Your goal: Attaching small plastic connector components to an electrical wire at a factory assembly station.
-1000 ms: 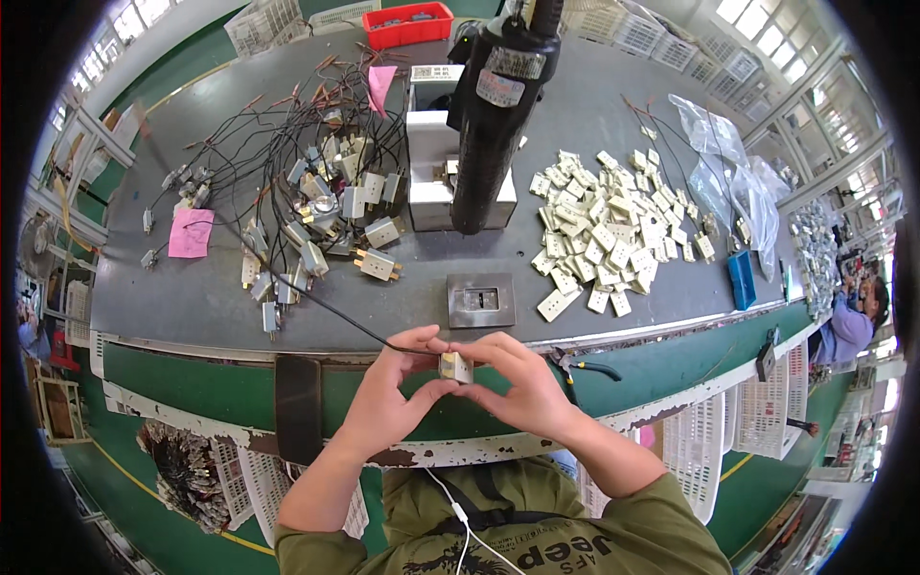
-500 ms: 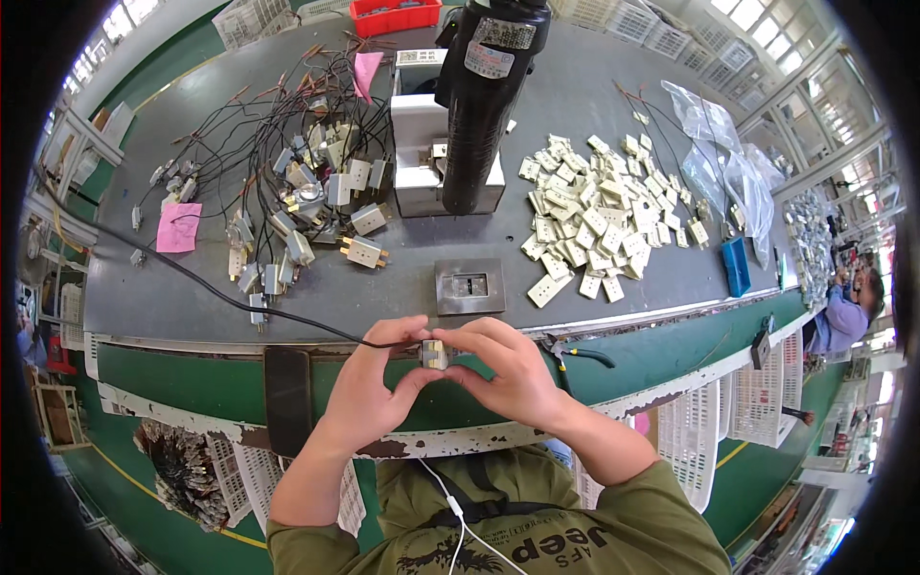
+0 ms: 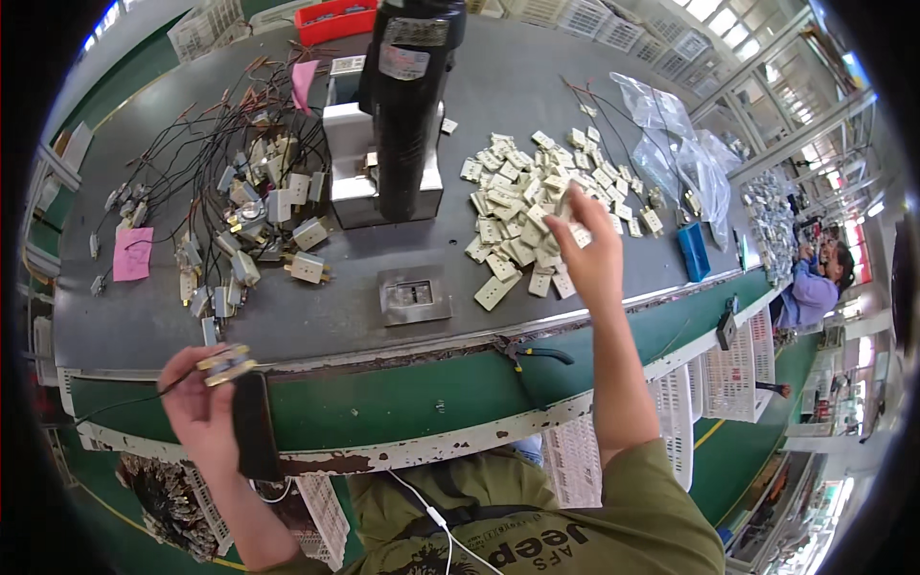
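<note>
Got a corded plug [image 3: 228, 365] pinched in the fingers [image 3: 184, 363] of the left hand [image 3: 203, 407], at the bench's [image 3: 326, 335] near edge. Reaching the right hand [image 3: 594, 254] over cream pieces [image 3: 503, 254], fingers slightly parted, can't tell if gripping any. Also seeing a black column [image 3: 407, 134] behind a metal block [image 3: 398, 305].

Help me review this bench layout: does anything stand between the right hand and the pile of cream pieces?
Nothing visible: the right hand is over the pile of cream pieces, though whether it touches them is unclear. The pliers lie left of the forearm, out of the way.
</note>
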A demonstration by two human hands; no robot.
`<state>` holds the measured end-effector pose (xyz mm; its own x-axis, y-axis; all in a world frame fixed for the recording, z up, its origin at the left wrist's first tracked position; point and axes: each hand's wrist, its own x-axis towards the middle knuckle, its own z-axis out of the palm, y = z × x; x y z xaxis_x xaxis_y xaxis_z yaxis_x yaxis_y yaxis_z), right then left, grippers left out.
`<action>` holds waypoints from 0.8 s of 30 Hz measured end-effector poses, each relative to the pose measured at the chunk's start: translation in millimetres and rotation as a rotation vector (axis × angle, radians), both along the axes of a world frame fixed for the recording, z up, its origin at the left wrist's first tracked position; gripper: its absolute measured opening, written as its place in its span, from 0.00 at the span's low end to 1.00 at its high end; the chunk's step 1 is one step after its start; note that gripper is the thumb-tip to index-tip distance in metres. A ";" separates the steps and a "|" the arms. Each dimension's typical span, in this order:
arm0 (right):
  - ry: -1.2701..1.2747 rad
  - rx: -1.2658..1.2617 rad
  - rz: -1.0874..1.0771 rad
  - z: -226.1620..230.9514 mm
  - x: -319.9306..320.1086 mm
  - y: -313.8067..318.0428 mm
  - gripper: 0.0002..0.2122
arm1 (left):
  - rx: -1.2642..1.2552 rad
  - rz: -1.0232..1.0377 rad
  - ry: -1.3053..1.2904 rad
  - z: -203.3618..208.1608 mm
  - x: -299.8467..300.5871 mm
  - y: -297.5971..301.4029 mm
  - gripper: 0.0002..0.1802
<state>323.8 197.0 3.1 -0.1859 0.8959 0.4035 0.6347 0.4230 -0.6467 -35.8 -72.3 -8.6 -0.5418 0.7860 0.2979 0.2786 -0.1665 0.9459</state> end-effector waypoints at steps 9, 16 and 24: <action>0.384 0.031 0.169 -36.1 14.9 -47.2 0.26 | 0.139 0.975 -0.137 -104.4 -151.7 -199.8 0.20; 0.381 -0.070 0.250 -51.7 -6.3 -60.6 0.24 | 0.159 1.218 -0.965 -303.4 -80.0 -383.1 0.17; 0.347 -0.095 0.278 -52.9 -9.9 -64.4 0.25 | 0.173 1.249 -1.240 -324.8 -91.5 -359.3 0.23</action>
<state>313.8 132.6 -49.8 -0.2930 0.8670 0.4030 0.2440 0.4753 -0.8453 -127.3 -431.6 -333.4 -0.6886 -0.2278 -0.6884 -0.4948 -0.5464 0.6757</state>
